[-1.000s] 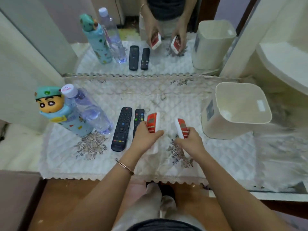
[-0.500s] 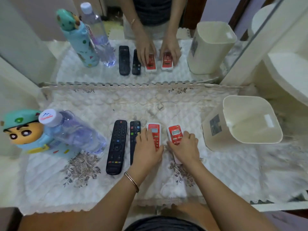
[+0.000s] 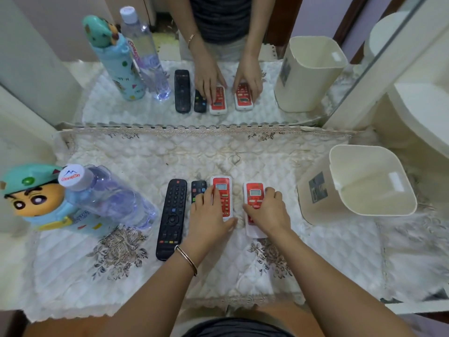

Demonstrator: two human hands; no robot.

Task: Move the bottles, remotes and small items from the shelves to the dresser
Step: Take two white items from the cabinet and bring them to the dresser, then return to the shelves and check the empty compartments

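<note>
In the head view, both hands lie flat on the dresser's quilted cloth (image 3: pixel 315 259), each pressing a red remote into the row. The left hand (image 3: pixel 209 215) covers the left red remote (image 3: pixel 222 195) from its seven o'clock side, fingers loosely curled on it; the right hand (image 3: pixel 267 212) cups the right red remote (image 3: pixel 254 198) from five o'clock. To set them well, I judge each should be squared parallel to the small black remote (image 3: pixel 198 188) and the long black remote (image 3: pixel 173 217) at nine o'clock, then released straight upward so nothing slides. The water bottle (image 3: pixel 107 195) and cartoon bottle (image 3: pixel 36 198) stand farther at nine o'clock; a cream bin (image 3: pixel 359 181) sits at three o'clock.
</note>
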